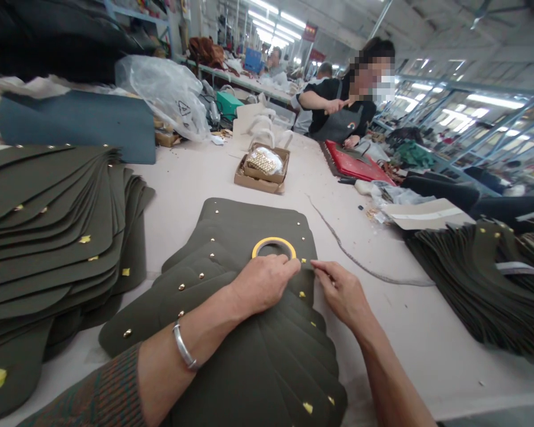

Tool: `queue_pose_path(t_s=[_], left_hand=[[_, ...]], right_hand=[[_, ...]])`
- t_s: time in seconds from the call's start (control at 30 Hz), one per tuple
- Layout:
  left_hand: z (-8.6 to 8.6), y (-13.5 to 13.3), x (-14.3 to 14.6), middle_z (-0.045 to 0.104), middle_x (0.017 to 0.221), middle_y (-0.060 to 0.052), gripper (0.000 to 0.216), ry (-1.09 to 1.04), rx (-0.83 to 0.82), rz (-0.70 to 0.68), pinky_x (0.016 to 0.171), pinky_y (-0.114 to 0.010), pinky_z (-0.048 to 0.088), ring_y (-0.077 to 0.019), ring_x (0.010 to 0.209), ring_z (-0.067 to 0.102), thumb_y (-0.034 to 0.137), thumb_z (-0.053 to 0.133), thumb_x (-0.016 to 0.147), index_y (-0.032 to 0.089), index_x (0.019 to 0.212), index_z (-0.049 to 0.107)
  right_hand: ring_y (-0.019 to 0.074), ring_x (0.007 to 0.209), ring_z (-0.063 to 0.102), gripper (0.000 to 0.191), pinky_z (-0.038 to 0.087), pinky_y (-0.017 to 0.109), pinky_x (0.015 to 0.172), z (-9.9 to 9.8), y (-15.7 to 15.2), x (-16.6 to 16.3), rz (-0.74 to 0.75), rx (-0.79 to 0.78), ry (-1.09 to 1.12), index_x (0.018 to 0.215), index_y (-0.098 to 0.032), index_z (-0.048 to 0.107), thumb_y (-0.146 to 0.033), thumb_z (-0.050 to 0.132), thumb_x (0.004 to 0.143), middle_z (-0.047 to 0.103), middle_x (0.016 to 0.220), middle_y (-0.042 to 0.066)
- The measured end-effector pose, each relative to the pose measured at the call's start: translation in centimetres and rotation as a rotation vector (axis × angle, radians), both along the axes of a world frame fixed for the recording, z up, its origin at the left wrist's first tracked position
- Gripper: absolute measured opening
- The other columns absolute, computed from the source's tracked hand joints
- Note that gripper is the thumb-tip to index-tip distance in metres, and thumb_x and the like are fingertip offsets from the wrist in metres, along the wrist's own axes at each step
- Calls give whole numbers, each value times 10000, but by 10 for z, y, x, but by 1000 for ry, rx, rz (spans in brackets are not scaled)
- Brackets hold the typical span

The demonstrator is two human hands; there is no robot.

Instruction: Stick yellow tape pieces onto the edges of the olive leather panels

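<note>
The left hand has its fingers curled in, clamped on the near edge of a round roll of tape with a bright yellow rim. The right hand is just beside it, with its thumb and pointing finger close together; I cannot tell if their tips touch or pinch a bit of tape. The roll is over the far part of a fan of flat, dark green, smooth sheets with round corners. Little torn bits of yellow tape lie along the right side of the fan, and small shiny metal studs dot the left side. To work well here, I think it is best to hold the roll firmly, use short bits, and press lightly so the sheets don't slide. A tall pile of dark green sheets sits on the left, and a thick dark green bundle is on the right. Past the fan, on the pale table, is an open brown cardboard box. Farther off, a person in a dark apron stands by a flat red thing.
</note>
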State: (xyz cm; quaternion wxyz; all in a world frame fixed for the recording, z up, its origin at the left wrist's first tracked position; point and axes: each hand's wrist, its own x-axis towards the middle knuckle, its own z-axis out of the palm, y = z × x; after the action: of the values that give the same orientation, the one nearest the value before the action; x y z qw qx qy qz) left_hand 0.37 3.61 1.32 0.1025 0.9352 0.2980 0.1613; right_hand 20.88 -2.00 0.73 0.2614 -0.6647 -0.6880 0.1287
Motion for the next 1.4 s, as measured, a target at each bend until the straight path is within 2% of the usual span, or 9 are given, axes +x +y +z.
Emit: queue_pose_path(t_s=[0.1,0.2,0.53,0.67,0.77,0.87,1.03,1.2,1.4], left_hand=[[-1,1,-1,612,863,-20,148,-58,19,49,687,-278,485,-181,812,598,179,387,943,201,981,528],[-2,2,-1,623,856,-24,155,-135,19,69,733,-282,499,-178,836,607,193,388,953,197,992,538],[-4,4,-2,693,977,-25,198,-430,2,64,870,-279,527,-149,944,656,192,432,947,213,1088,570],[-4,3,-2,660,1187,-28,343,-421,-37,15,945,-296,512,-150,1081,626,196,459,939,224,1281,472],[-3,1,-1,615,1270,-52,461,-351,-65,5,950,-309,513,-154,1127,605,191,462,937,210,1383,350],[-3,-1,-1,614,1266,-71,444,-320,-65,10,920,-313,525,-167,1113,614,193,455,940,203,1370,345],[-4,-3,1,679,1106,-63,383,-277,-90,26,835,-294,537,-177,995,664,224,451,950,193,1321,362],[-1,-5,0,670,1028,-26,237,-231,-135,1,773,-277,518,-172,956,658,195,403,955,201,1191,423],[3,-6,1,651,885,3,138,-185,-141,47,713,-259,485,-159,840,644,238,375,968,221,984,510]], right_hand=[[222,1003,624,339,479,381,902,-13,23,-1,-46,111,-25,1131,-143,647,-215,421,889,686,1088,113],[247,1029,604,361,464,420,928,-19,36,-4,-66,115,-93,1166,-140,630,-206,421,878,684,1107,116],[195,811,676,229,516,340,767,-6,14,-1,-22,-129,70,971,-232,711,-221,547,811,745,897,20],[181,804,675,223,531,313,752,3,4,-5,-86,39,252,996,-202,699,-283,560,841,739,918,42],[174,855,667,213,532,305,774,12,0,-15,53,148,303,1024,-195,680,-269,557,867,723,974,56],[172,865,652,205,529,317,783,17,-2,-26,177,257,216,1052,-201,648,-218,534,882,703,988,69],[169,854,638,165,507,299,778,14,-1,-33,237,349,50,965,-208,634,-167,485,904,690,888,60],[129,655,597,147,466,240,635,8,-2,-35,184,370,-18,845,-199,611,-122,487,861,641,731,15],[119,609,590,155,458,229,607,7,-4,-37,118,414,-27,790,-193,622,-124,487,822,634,677,7]])
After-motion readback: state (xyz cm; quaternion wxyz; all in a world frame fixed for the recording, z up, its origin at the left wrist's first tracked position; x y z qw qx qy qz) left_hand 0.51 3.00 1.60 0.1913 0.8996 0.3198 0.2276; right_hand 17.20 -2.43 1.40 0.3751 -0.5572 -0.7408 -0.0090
